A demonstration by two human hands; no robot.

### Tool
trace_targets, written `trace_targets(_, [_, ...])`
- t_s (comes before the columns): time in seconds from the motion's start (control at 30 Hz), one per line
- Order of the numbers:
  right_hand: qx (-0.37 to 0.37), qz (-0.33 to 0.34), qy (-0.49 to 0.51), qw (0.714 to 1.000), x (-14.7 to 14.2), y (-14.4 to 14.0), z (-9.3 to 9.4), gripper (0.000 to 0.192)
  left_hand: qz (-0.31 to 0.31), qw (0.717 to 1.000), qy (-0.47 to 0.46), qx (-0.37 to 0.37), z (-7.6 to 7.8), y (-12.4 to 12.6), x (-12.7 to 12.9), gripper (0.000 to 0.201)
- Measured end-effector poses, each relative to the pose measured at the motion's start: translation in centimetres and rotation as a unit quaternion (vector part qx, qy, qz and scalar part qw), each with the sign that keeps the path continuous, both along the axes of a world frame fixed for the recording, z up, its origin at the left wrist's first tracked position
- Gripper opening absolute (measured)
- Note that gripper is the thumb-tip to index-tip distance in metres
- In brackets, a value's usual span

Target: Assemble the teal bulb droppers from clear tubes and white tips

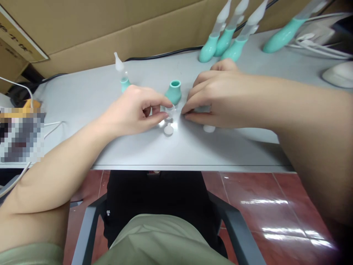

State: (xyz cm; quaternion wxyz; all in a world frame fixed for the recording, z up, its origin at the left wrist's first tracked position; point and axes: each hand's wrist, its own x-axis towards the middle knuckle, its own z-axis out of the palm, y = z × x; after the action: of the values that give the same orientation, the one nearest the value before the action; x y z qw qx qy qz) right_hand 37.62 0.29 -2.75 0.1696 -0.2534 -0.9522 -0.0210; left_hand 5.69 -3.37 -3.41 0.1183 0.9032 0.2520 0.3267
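Note:
My left hand [140, 110] pinches a small clear plastic piece [170, 112] between thumb and forefinger, just above the table. Below it lies a small white disc [168, 129]. Behind these stands an open teal rubber bulb [173, 92], its round mouth facing up. Close by on the right, my right hand [209, 95] has its fingers and thumb drawn together low over the table. Something pale [202, 109] shows under its palm, mostly hidden, so what the fingers hold cannot be made out. Another white disc [209, 129] lies partly beneath that hand.
Assembled teal bulb aspirators with clear tubes and white tips stand at the back: one [119, 66] behind my left hand, several [209, 46] beyond my right. Another aspirator [284, 35] leans at the right by white cables. Cardboard [138, 29] walls the back of the grey table [138, 151].

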Motion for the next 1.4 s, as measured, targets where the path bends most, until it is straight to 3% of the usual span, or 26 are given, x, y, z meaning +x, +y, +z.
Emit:
trace_targets(0.13, [-0.013, 0.000, -0.094, 0.995, -0.2, -0.1, 0.9, 0.029, 0.005, 1.000, 0.001, -0.025, 0.1, -0.3, 0.4, 0.019])
trace_targets(0.23, [-0.064, -0.022, -0.091, 0.994, -0.2, -0.5, 1.7, 0.025, -0.004, 1.000, -0.012, -0.024, 0.1, -0.1, 0.4, 0.013])
trace_targets(0.4, [-0.101, -0.012, 0.082, 0.992, -0.5, -1.7, 2.9, 0.017, 0.022, 0.999, -0.018, -0.030, -0.3, 0.4, -0.1, 0.011])
trace_targets(0.53, [-0.178, -0.042, 0.249, 0.951, -1.0, -2.7, 3.5, 0.011, 0.033, 0.998, -0.042, -0.026, -0.3, 0.3, 0.0, 0.024])
trace_targets(0.67, [-0.232, -0.034, 0.286, 0.929, -1.3, -3.1, 3.6, 0.010, 0.024, 0.996, -0.080, -0.021, 0.1, 0.0, 0.3, 0.029])
trace_targets(0.83, [-0.253, -0.032, 0.311, 0.916, -1.6, -3.0, 3.0, 0.007, 0.031, 0.996, -0.080, -0.005, 0.1, 0.0, 0.4, 0.032])
trace_targets(1.0, [-0.236, 0.031, 0.357, 0.903, -2.2, -2.4, 2.5, 0.009, 0.059, 0.995, -0.084, 0.006, 0.1, -0.7, 0.7, 0.026])
trace_targets(1.13, [-0.230, 0.005, 0.357, 0.906, -2.4, -2.7, 2.7, 0.006, 0.086, 0.993, -0.081, 0.014, 0.1, -0.9, 0.9, 0.026])
trace_targets(1.4, [-0.245, 0.018, 0.367, 0.897, -2.5, -2.8, 2.7, 0.009, 0.031, 0.991, -0.132, 0.018, 0.0, -0.8, 1.2, 0.017])
